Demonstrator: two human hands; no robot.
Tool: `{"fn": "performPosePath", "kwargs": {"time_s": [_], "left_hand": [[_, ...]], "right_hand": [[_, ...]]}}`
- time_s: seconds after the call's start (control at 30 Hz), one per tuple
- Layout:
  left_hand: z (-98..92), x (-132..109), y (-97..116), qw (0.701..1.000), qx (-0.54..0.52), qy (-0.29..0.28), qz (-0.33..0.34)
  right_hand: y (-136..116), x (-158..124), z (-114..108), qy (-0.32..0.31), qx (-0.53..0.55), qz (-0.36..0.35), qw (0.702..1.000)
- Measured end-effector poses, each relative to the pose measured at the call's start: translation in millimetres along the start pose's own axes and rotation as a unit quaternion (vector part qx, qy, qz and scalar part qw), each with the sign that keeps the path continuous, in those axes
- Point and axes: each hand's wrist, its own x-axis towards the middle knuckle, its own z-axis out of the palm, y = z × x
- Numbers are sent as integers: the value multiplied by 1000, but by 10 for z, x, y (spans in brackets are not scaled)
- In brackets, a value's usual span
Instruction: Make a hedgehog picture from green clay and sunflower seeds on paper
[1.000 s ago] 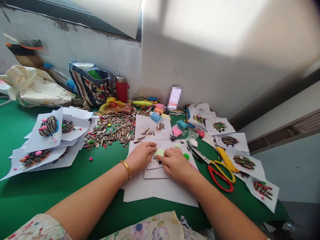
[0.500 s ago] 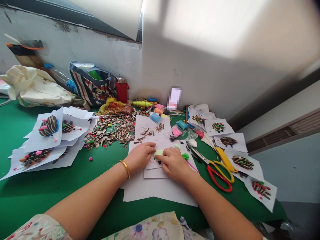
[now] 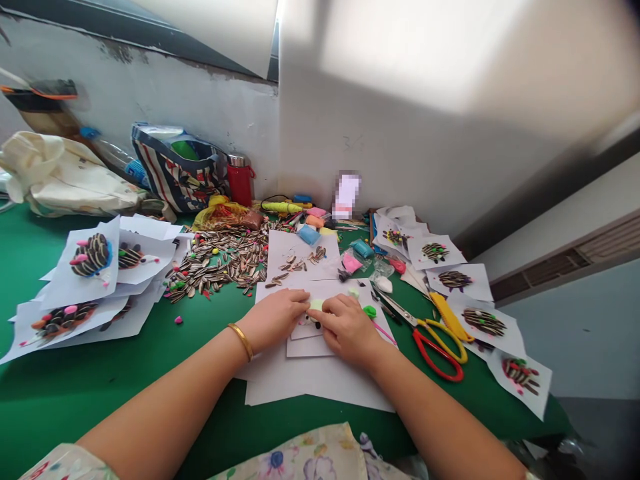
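Pale green clay (image 3: 317,305) lies pressed onto a small white card (image 3: 303,333), partly covered by my fingers. A black spot and a small pink dot show on the card just below it. My left hand (image 3: 281,318) rests at the card's left side, fingers stretched out, their tips by the clay's edge. From the right, my right hand (image 3: 349,327) presses the clay with an outstretched index finger; its other fingers are bent. Neither hand lifts anything. Beneath the card lie larger white sheets (image 3: 320,383).
Sunflower seeds (image 3: 227,257) are heaped at back left. Scissors (image 3: 434,337) with red and yellow handles lie right of my right hand. Seed-decorated cards stand in stacks at left (image 3: 120,283) and right (image 3: 487,323). Packs of coloured clay (image 3: 353,262) and a red flask (image 3: 240,181) sit behind.
The whole view has shifted slightly, so things at the left sit a little further left. Both hands stay at the pale green clay with hardly any visible movement.
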Motion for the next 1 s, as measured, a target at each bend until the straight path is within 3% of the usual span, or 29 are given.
{"fn": "performPosePath", "kwargs": {"time_s": [0.17,0.33,0.6,0.8,1.0], "left_hand": [[-11,7,-61,999,-30,-21,-34],[-32,20,-111,998,-46,-41,-22],[-33,-7,-76,1000,-17,-19,-4],[-12,-2,-7,1000,-6,5,-4],[19,-9,62,999,24,-6,-31]], "right_hand": [[-30,23,-5,-9,10,22,1000],[-59,58,-8,-38,3,33,999],[45,26,66,37,31,100,994],[95,15,73,28,37,109,993],[206,-9,44,51,45,148,987]]}}
